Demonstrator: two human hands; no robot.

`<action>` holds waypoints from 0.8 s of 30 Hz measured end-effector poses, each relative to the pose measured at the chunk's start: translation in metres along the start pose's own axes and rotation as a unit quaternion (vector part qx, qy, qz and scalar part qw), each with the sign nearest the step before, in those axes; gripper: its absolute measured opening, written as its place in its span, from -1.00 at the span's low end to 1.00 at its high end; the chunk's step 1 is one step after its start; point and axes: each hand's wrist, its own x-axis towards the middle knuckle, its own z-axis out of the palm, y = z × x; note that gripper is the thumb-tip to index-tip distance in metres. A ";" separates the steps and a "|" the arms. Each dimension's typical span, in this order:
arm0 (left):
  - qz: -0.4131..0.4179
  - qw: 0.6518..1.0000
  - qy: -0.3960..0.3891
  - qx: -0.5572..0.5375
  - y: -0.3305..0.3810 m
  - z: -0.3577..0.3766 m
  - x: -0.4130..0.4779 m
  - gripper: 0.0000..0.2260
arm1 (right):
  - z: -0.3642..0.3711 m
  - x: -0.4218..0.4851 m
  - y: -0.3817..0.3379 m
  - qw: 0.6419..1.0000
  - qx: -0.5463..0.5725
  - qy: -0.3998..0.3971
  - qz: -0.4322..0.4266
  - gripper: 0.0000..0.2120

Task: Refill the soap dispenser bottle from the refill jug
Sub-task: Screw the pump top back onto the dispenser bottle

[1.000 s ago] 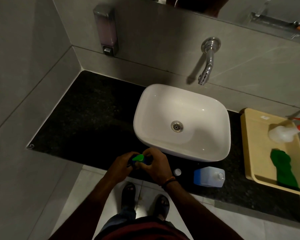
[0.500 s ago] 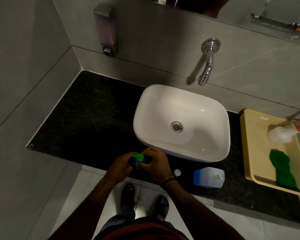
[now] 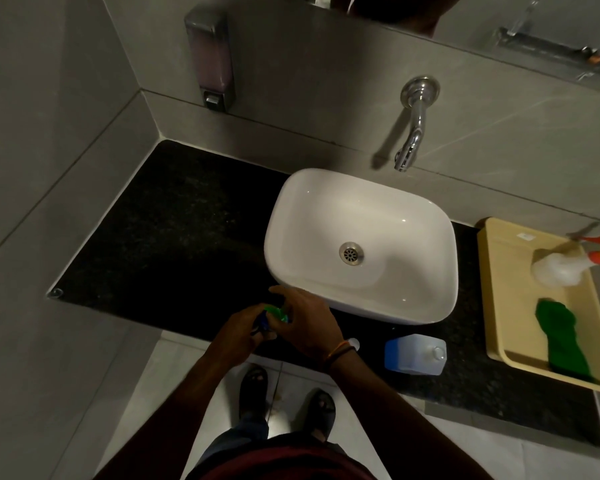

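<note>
Both hands meet at the front edge of the black counter (image 3: 160,237), just left of the basin. My left hand (image 3: 238,332) grips the blue soap dispenser bottle (image 3: 262,325), mostly hidden by my fingers. My right hand (image 3: 305,322) curls over its green pump top (image 3: 276,312). The refill jug (image 3: 414,355), clear with a blue label, stands on the counter to the right, uncapped. A small white cap (image 3: 354,342) lies between my right wrist and the jug.
A white basin (image 3: 361,244) sits mid-counter under a chrome wall tap (image 3: 413,133). At the right a beige tray (image 3: 499,289) holds a green cloth (image 3: 561,341) and a white spray bottle (image 3: 558,268). A grey wall dispenser (image 3: 210,53) hangs at upper left.
My right hand has turned on the green pump top, its fingers shifting further over it. The bottle, my left hand and the jug stay where they were.
</note>
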 end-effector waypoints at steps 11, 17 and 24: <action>-0.020 0.997 -0.016 -0.073 0.004 0.001 -0.003 -0.63 | -0.008 0.014 -0.004 0.997 0.009 -0.059 0.040 -0.85; -0.045 0.995 -0.015 -0.089 0.005 -0.002 -0.001 -0.61 | -0.033 0.023 0.015 0.984 -0.044 -0.157 -0.076 -0.66; -0.047 0.998 -0.024 -0.030 0.005 -0.002 -0.002 -0.57 | -0.028 0.019 0.009 0.988 -0.100 -0.101 -0.069 -0.74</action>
